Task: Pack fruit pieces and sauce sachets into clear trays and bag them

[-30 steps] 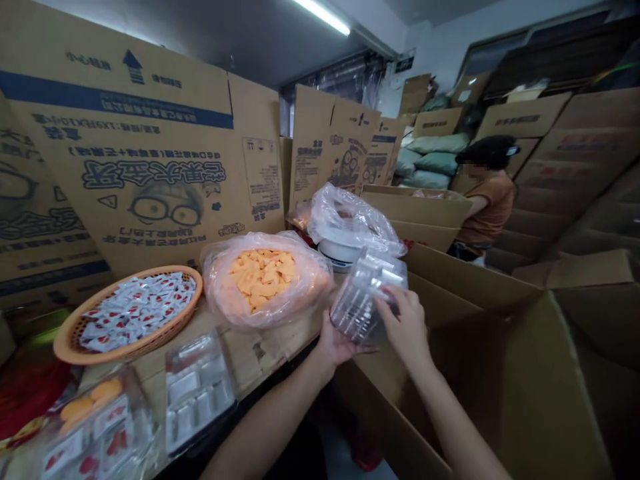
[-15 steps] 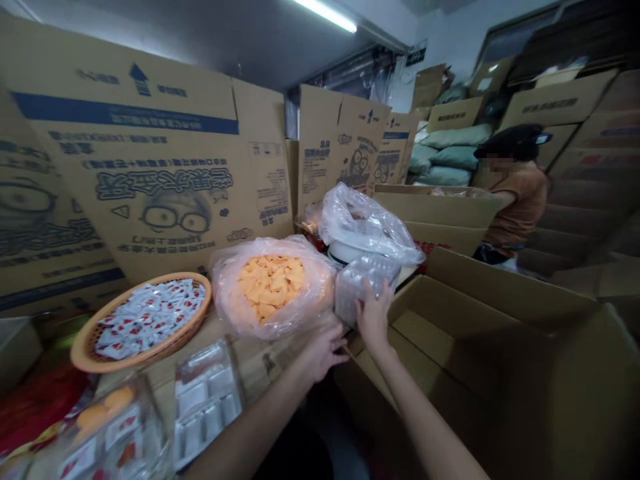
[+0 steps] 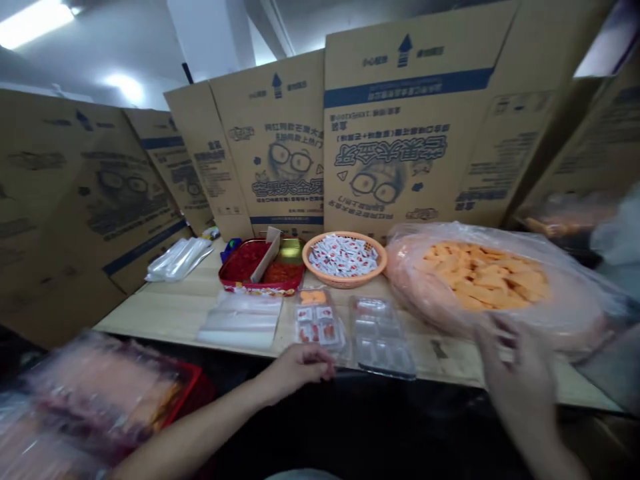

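Note:
My left hand (image 3: 300, 369) is at the table's front edge, its fingers loosely bent and apart, with nothing visible in it. Just beyond it lies a clear plastic tray (image 3: 317, 320) with orange pieces and small white packets in its compartments. To the right is another clear compartment tray (image 3: 381, 337), with no packets visible in it. My right hand (image 3: 520, 380), smeared by motion, is in front of a large clear bag (image 3: 575, 320) of flat orange pieces (image 3: 485, 277). Its thumb and fingers look apart; whether it touches the bag I cannot tell.
An orange basket (image 3: 345, 283) of white packets stands behind the trays. Left of it is a red divided box (image 3: 260, 288) with red packets. Flat plastic bags (image 3: 243, 320) lie on the table (image 3: 165, 310). Packed goods (image 3: 110, 393) fill a red crate at lower left. Printed cartons (image 3: 400, 147) line the back.
The view has swung left, away from the open carton and the other person. My right hand has left the stack of clear trays; my left hand is now near the filled tray.

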The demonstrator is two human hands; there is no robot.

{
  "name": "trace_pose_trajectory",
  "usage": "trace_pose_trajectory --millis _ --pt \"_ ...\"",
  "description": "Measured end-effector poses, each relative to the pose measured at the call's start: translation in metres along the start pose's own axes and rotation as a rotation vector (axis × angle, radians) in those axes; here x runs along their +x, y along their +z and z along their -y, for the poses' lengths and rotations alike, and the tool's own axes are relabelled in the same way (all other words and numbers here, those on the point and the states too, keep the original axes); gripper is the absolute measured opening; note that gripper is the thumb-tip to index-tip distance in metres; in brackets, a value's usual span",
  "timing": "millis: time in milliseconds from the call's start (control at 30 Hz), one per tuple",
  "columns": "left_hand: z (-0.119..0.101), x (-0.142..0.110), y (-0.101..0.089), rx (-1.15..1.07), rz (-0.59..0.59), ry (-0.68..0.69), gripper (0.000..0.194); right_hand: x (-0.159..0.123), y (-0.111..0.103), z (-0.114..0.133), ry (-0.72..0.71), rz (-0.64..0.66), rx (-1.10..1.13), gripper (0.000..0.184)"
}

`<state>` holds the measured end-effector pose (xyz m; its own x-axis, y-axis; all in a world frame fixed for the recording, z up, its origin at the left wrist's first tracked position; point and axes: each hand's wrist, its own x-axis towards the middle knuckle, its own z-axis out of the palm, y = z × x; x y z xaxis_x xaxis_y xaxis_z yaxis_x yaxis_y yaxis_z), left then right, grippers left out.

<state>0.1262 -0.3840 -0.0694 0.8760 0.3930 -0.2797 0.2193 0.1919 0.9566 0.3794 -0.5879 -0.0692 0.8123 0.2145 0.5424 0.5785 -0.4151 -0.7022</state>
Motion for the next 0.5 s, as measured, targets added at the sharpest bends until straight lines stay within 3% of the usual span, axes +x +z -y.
trace_pose_trajectory --millis 100,167,267,333,433,500 --pt "0.012 0.003 -0.058 -0.032 -0.349 0.031 0.02 -0.025 0.077 0.05 0.011 0.436 0.179 0.034" --pt "0.019 0.016 -0.085 -0.061 -0.457 0.032 0.025 -0.036 0.127 0.069 -0.022 0.639 0.112 0.026" --pt "0.031 0.048 -0.102 -0.11 -0.525 0.016 0.037 -0.043 0.187 0.084 0.047 0.728 -0.059 0.02" --pt "0.039 0.073 -0.1 -0.157 -0.539 -0.006 0.043 -0.044 0.211 0.088 0.095 0.72 -0.115 0.016" --pt "0.041 0.098 -0.089 -0.258 -0.492 -0.042 0.044 -0.04 0.222 0.092 0.135 0.735 -0.154 0.004" --pt "0.035 0.102 -0.085 -0.34 -0.428 -0.042 0.042 -0.037 0.22 0.094 0.121 0.74 -0.134 0.018"
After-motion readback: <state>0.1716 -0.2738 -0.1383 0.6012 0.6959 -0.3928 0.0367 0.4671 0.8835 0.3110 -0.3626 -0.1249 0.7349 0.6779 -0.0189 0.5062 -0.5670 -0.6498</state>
